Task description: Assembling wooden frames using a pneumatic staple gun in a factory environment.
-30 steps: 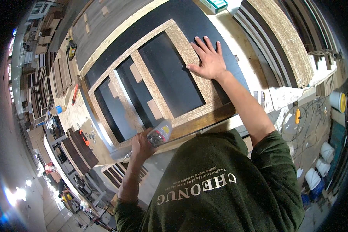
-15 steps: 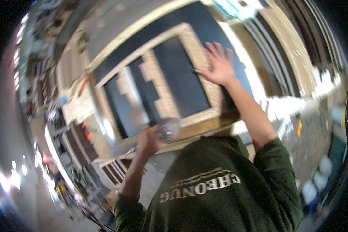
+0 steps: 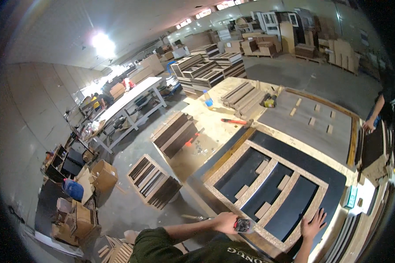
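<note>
- A chipboard frame (image 3: 281,195) lies flat on a black panel (image 3: 331,176) on a pale wooden table (image 3: 210,131), just in front of the person.
- Left hand (image 3: 226,222): fingers wrapped around a partly clear tool (image 3: 242,225) (its kind is hard to tell) at the frame's near edge.
- Right hand (image 3: 313,225): grip spread, palm down on the frame's right side, pinching nothing.
- Outer rails and two crossbars appear laid out, four small blocks beside the crossbars; fastening cannot be judged.
- Beyond, a grey panel (image 3: 294,127) bears loose blocks but no chipboard frame, seemingly less advanced.
</note>
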`<action>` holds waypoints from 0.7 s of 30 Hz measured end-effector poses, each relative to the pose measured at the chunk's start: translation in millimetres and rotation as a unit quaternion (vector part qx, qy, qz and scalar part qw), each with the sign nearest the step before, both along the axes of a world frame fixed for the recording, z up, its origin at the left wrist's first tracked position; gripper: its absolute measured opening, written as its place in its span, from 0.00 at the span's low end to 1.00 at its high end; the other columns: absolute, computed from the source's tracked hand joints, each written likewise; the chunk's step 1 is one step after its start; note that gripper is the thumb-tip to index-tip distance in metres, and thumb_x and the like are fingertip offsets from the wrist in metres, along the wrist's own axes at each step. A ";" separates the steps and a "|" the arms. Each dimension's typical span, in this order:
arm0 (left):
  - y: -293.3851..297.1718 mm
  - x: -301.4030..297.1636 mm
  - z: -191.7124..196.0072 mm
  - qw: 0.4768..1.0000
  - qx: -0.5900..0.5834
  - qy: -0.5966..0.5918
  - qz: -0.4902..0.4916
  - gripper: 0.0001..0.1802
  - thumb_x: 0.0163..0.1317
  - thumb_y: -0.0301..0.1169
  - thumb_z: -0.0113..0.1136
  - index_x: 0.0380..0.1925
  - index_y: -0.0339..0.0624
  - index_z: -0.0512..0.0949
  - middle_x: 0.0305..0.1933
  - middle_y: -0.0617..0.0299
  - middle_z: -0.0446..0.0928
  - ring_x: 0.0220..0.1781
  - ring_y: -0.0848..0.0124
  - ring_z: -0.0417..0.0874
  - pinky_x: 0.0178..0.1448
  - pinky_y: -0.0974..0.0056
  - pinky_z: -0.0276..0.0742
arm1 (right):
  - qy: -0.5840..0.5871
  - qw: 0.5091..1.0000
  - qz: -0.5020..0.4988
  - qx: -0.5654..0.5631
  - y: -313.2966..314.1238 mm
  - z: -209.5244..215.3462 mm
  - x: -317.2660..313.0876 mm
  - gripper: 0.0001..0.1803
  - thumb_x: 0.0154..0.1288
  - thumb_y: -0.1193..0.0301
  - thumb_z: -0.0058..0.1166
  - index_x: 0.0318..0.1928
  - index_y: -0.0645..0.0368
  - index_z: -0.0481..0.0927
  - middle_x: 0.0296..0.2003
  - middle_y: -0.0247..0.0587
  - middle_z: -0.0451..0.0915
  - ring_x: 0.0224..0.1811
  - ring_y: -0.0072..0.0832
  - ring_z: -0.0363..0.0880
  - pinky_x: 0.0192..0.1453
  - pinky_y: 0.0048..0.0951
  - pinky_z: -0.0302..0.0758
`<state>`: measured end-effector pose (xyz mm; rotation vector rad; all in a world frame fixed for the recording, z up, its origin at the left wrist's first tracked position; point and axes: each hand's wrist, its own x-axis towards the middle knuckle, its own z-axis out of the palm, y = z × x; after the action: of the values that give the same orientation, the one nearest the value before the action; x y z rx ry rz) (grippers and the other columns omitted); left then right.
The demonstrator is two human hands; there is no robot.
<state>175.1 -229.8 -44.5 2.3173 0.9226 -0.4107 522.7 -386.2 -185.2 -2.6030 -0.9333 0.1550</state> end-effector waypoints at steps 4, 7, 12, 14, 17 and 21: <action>-5.2 -15.4 -5.9 0.999 0.002 -0.045 0.029 0.25 0.40 0.45 0.68 0.32 0.37 0.78 0.30 0.46 0.80 0.36 0.49 0.81 0.40 0.52 0.77 | 0.004 1.000 -0.006 -0.011 1.4 -4.2 5.2 0.47 0.53 0.38 0.47 0.66 0.58 0.61 0.71 0.39 0.51 0.75 0.41 0.38 0.72 0.58 0.28; -8.3 -18.3 2.5 0.997 -0.020 -0.060 0.035 0.19 0.41 0.41 0.65 0.31 0.42 0.78 0.29 0.47 0.80 0.34 0.49 0.81 0.38 0.51 0.77 | -0.006 1.000 0.005 -0.009 -2.5 -7.4 8.6 0.47 0.54 0.37 0.45 0.66 0.59 0.61 0.70 0.41 0.51 0.75 0.43 0.38 0.71 0.59 0.29; -11.4 -24.4 -9.0 0.997 -0.059 -0.022 0.049 0.23 0.43 0.44 0.68 0.34 0.38 0.78 0.33 0.47 0.81 0.39 0.52 0.82 0.42 0.53 0.78 | -0.007 1.000 -0.010 -0.027 -2.5 -13.1 8.5 0.46 0.55 0.39 0.46 0.65 0.59 0.62 0.70 0.43 0.52 0.75 0.43 0.39 0.71 0.59 0.30; -16.1 -27.6 4.2 0.997 -0.045 -0.055 0.043 0.22 0.44 0.43 0.66 0.34 0.39 0.78 0.32 0.48 0.81 0.38 0.50 0.82 0.42 0.52 0.78 | 0.019 0.998 -0.026 -0.048 2.4 -2.0 2.3 0.45 0.55 0.41 0.48 0.66 0.59 0.61 0.71 0.40 0.51 0.75 0.41 0.39 0.71 0.56 0.31; -22.1 -26.8 8.9 0.996 -0.045 -0.058 0.059 0.21 0.43 0.43 0.65 0.34 0.40 0.78 0.32 0.48 0.81 0.37 0.49 0.82 0.42 0.52 0.78 | 0.022 0.998 -0.036 -0.047 -3.6 -2.1 5.0 0.45 0.55 0.41 0.48 0.66 0.58 0.61 0.71 0.38 0.51 0.75 0.39 0.38 0.71 0.56 0.31; -22.5 -35.5 -17.2 0.995 -0.028 -0.081 0.054 0.22 0.43 0.44 0.65 0.33 0.40 0.78 0.30 0.48 0.80 0.35 0.49 0.82 0.40 0.52 0.78 | 0.050 0.999 0.003 -0.004 -19.4 -16.4 6.4 0.44 0.53 0.43 0.52 0.66 0.53 0.62 0.70 0.38 0.52 0.75 0.38 0.38 0.72 0.55 0.30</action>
<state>139.6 -252.3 -61.7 2.2016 0.9390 -0.1988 529.1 -405.6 -201.6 -2.5730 -0.9082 0.2874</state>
